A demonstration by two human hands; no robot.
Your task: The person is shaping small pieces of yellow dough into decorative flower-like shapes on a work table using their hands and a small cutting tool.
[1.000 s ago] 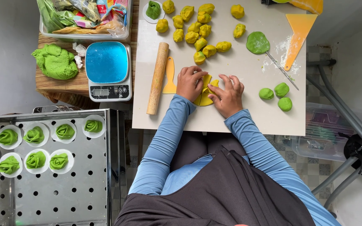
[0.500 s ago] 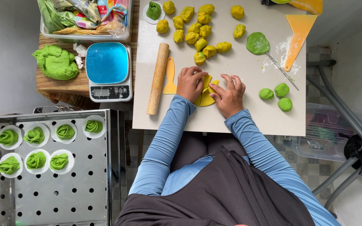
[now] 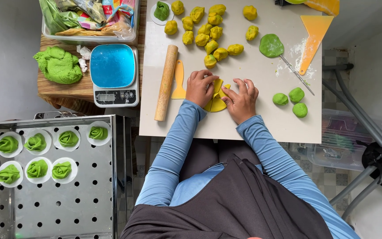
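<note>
A flat yellow dough piece lies on the white board, partly folded. My left hand pinches its left edge, and my right hand presses its right edge with fingers bent. A wooden rolling pin and a yellow scraper lie just left of my left hand. Several yellow dough balls sit beyond my hands. A flattened green disc and three green dough balls lie to the right.
A blue-topped scale and a lump of green dough sit on a wooden stand at left. A perforated steel tray holds several folded green dumplings on paper rounds. An orange scraper and a thin stick lie at far right.
My fingers have shifted slightly on the yellow dough piece, folding it a little more. Nothing else moved.
</note>
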